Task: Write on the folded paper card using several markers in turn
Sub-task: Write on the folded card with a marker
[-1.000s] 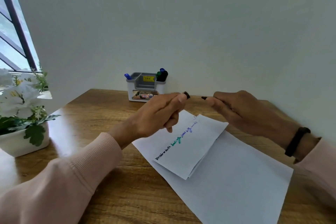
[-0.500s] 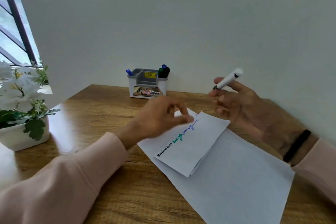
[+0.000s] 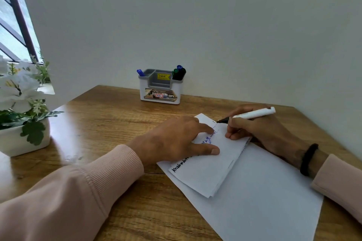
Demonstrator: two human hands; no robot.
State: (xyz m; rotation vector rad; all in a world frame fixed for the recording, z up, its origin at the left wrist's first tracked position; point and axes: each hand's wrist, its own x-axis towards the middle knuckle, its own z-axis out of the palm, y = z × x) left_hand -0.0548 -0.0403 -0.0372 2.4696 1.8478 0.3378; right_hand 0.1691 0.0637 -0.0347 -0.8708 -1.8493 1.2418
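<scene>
Writing: right hand (image 3: 260, 129) grip pinches marker (image 3: 252, 114), tip at far end of folded card (image 3: 211, 164). Left hand (image 3: 176, 141), fingers flat, presses card just beside tip. Judgement: keep card pinned, strokes light, continue existing line.

Right hand (image 3: 260, 131) holds marker (image 3: 252, 114) tip on folded card (image 3: 207, 166); left hand (image 3: 176, 141) presses it flat.

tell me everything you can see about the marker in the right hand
The marker has a white, plastic-looking barrel and a black nib end, with its cap off. It lies nearly level, nib pointing left and slightly down. The right hand grips it near the nib, fingers curled round the barrel. The tip sits at the far edge of the folded paper card, at the end of the written line; whether it touches cannot be told.
</scene>
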